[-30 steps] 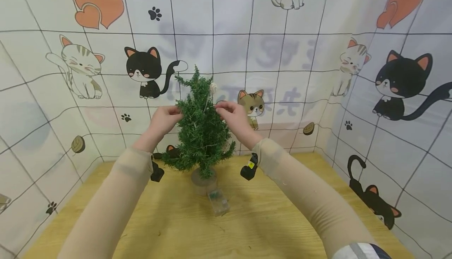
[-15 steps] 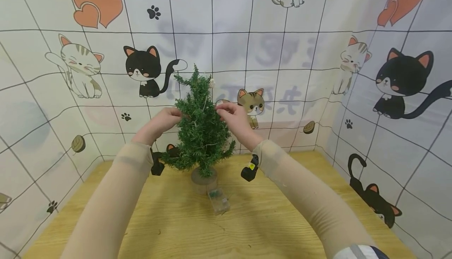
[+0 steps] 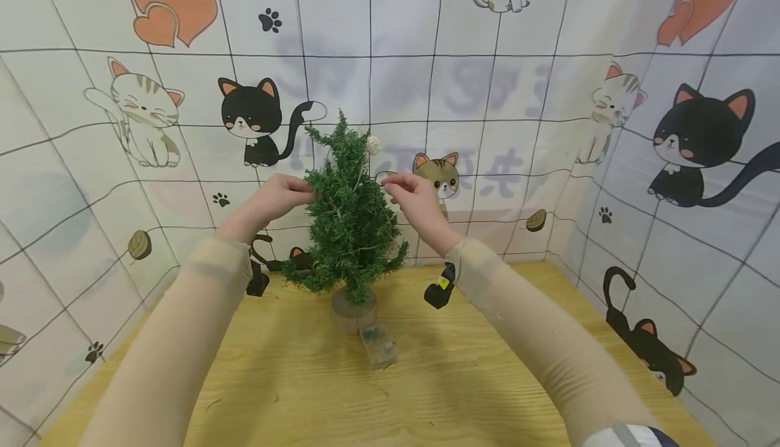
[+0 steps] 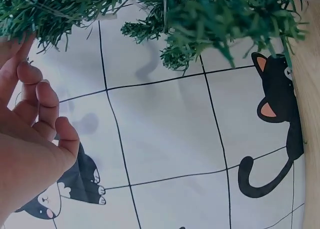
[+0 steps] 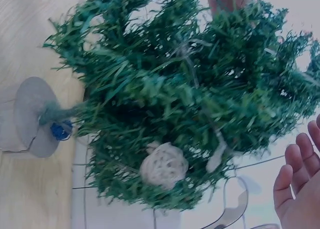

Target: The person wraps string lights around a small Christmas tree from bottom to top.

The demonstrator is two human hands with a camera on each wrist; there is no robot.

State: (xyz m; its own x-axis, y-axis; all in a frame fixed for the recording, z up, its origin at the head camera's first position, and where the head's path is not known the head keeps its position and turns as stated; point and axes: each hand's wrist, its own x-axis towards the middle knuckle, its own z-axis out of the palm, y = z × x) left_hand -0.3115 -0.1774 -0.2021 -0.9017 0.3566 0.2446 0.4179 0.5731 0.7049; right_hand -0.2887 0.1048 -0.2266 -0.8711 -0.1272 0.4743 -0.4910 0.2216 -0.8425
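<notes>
A small green artificial Christmas tree (image 3: 353, 223) stands upright on a round wooden base (image 3: 353, 310). At its left side my left hand (image 3: 277, 196) reaches into the branches with thumb and forefinger; their tips are hidden by foliage. The other fingers (image 4: 47, 101) curl in the left wrist view. To the right of the tree is my right hand (image 3: 417, 196), its thumb and forefinger close together near the branches. Whether either hand pinches something is unclear. A thin, clear string of lights (image 5: 192, 71) runs over the branches. A white woven ball (image 5: 164, 165) is among them.
A clear plastic box (image 3: 378, 345), with something green inside, lies against the base's front on the wooden table (image 3: 292, 379). A small blue ball (image 5: 61, 130) sits by the trunk. Behind and beside the table hangs a cat-print cloth (image 3: 396, 95).
Both hands have drawn slightly outward from the tree, the left hand up and left, the right hand to the right. Tree and box stay in place.
</notes>
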